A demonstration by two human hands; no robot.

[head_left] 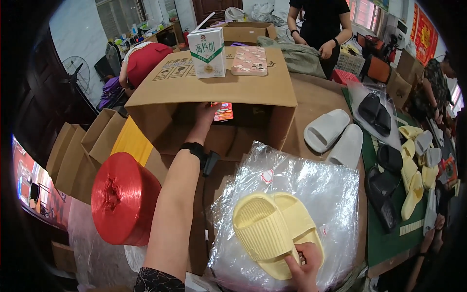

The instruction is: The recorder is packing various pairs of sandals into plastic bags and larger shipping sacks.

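My right hand (307,265) pinches the heel end of a pair of pale yellow slippers (265,226), one overlapping the other. They lie on a stack of clear plastic bags (335,199) in front of me. My left arm reaches into the open side of a cardboard box (160,117). Inside, my left hand (206,113) is at a bright red-orange screen or card (224,112); its fingers are mostly hidden under the box's top edge. A white and green milk carton (209,56) with a straw and a pink patterned phone case (249,61) rest on the box.
A big red twine roll (124,199) stands left of my forearm, near folded cardboard (73,160). White slippers (327,130) lie right of the box. Black slippers (382,194) and yellow slippers (412,194) cover a green mat (374,248). A person in black (321,24) stands across the table.
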